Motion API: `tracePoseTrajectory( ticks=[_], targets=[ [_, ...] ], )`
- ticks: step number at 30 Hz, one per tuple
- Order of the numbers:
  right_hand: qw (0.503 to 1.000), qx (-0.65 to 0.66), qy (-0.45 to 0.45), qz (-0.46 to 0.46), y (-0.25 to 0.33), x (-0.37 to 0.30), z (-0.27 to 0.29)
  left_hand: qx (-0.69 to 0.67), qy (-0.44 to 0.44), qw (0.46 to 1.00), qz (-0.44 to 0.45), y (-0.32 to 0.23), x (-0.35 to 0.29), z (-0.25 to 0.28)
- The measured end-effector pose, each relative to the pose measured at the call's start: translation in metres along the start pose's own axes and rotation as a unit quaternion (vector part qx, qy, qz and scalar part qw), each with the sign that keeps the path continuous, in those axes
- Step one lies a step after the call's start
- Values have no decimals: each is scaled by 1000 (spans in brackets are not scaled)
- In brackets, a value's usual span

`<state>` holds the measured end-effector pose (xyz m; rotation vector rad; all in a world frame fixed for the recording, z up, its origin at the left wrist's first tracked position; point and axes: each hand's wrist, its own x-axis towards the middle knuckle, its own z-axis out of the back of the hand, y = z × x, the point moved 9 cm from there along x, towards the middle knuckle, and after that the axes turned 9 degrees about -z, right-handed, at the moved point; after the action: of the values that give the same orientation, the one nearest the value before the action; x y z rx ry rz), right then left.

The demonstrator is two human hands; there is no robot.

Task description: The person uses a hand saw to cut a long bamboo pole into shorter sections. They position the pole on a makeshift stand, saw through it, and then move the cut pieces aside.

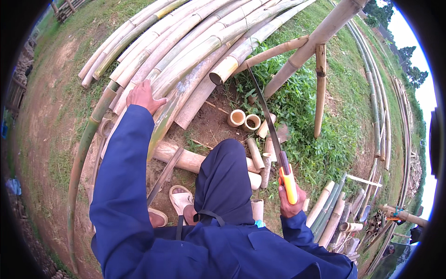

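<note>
Head view: the right grip (292, 199) is clenching the orange-yellow handle (289, 185) of a long, dark-bladed handsaw (269, 118), likely light, springy and best held there, slanting forward beside long, round, tan bamboo poles (190, 76), probably stiff and heavy, on which the left grip (143, 97) is resting unclenched.

1. Saw handle (290, 188), four o'clock: smooth plastic, faintly glossy.
2. Saw blade (266, 110), two o'clock: dark, dull metal.
3. Bamboo poles (195, 69), eleven o'clock: woody, mostly smooth between raised nodes, some softly shiny.
4. Bamboo cups (231, 122), between one and two o'clock: matt, woody.
5. Jacket (195, 249), six o'clock: matt, creased cloth.
6. Trousers (223, 181), six o'clock: matt cloth.
7. Sandals (178, 197), seven o'clock: matt; rubber or plastic, unclear which.
</note>
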<state>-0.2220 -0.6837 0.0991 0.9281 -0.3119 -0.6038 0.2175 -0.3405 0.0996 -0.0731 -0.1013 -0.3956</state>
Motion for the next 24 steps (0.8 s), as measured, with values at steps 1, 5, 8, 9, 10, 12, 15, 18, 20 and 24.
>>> tracePoseTrajectory(
  ticks=[1, 5, 8, 9, 10, 12, 15, 18, 20, 24],
  targets=[
    [1000, -23, -6, 2, 2, -4, -2, 4, 40, 999, 15, 3, 3, -10],
    [989, -84, -59, 102, -22, -5, -17, 11, 75, 997, 29, -8, 31, -18],
    [976, -158, -56, 138, -54, 4, -36, 33, 72, 996, 35, -9, 43, -28],
    [978, -160, -44, 125, -68, 12, -45, 30, 78, 996, 44, -4, 46, -30],
    [977, -175, -48, 116, -78, 18, -53, 25, 92, 994, 47, -7, 49, -31],
    [977, -186, -42, 97, -99, 28, -71, 14, 132, 989, 61, -6, 47, -38],
    [962, -252, -17, 103, -122, 29, -110, 13, 149, 986, 77, 1, 46, -45],
    [939, -330, 75, 57, -155, 19, -149, 2, 159, 985, 70, -1, 52, -54],
    [907, -396, 138, 31, -188, 12, -188, 5, 156, 985, 79, 12, 47, -53],
    [906, -380, 178, 56, -237, 4, -217, -10, 134, 989, 67, 1, 48, -52]
  ],
)
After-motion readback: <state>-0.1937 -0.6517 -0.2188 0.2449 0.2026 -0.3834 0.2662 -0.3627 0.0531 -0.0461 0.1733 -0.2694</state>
